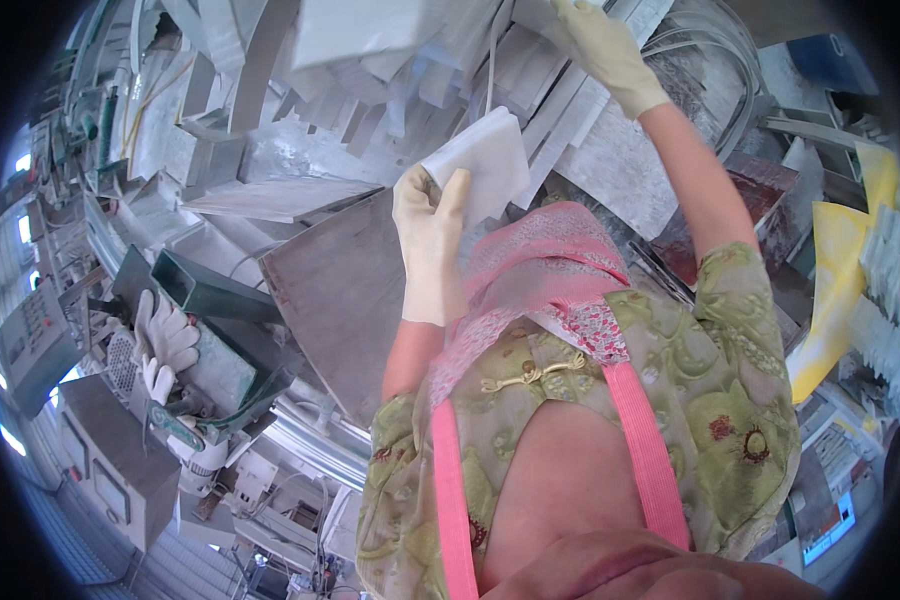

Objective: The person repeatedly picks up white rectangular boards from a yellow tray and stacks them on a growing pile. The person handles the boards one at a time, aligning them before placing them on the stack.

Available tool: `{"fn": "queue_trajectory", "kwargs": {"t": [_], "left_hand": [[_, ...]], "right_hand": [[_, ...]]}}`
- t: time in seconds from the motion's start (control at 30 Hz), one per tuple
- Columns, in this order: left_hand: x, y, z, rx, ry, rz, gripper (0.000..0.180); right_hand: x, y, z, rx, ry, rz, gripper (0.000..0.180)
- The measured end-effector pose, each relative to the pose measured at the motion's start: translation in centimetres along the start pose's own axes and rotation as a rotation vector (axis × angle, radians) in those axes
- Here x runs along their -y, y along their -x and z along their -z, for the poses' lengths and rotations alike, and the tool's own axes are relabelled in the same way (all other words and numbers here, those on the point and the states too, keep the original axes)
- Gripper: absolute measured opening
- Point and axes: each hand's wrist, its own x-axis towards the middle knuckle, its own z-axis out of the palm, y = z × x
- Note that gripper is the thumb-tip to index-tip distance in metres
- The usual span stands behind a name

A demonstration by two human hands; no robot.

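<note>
Gloved fingers [457, 190] of the left hand [428, 235] are closed around a white stone tile [482, 160]. Above the tile, the right hand [602, 45] is pressed, fingers curled, into leaning marble strips [560, 110]; whether anything is gripped cannot be told. Disturbed strips could probably slide down onto the tile.

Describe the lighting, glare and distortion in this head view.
Head view: strong fisheye bending with a black rim; bright daylight washes out the white slab in the left hand and the pale strips near the right hand; blown-out spots glare at the left edge; the chin at the bottom is blurred.
</note>
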Motion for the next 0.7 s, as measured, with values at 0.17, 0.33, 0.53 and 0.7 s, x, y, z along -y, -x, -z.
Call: {"fn": "queue_trajectory", "kwargs": {"t": [0.17,0.33,0.53,0.7], "left_hand": [[2.9,-0.2,1.7,0.037,-0.001,-0.011,0.021],[3.6,0.8,2.6,0.070,-0.047,0.046,0.020],[4.4,1.9,3.0,0.037,-0.079,0.104,0.021],[5.0,1.8,2.5,0.001,-0.202,0.063,0.023]], "right_hand": [[1.7,-4.3,0.8,0.233,0.031,0.122,0.020],[0.8,-4.8,-2.7,-0.049,-0.055,0.327,0.024],[-0.1,-5.2,-1.1,-0.101,0.162,0.214,0.042],[-1.1,-1.1,1.5,-0.590,-0.380,-0.164,0.073]]}}
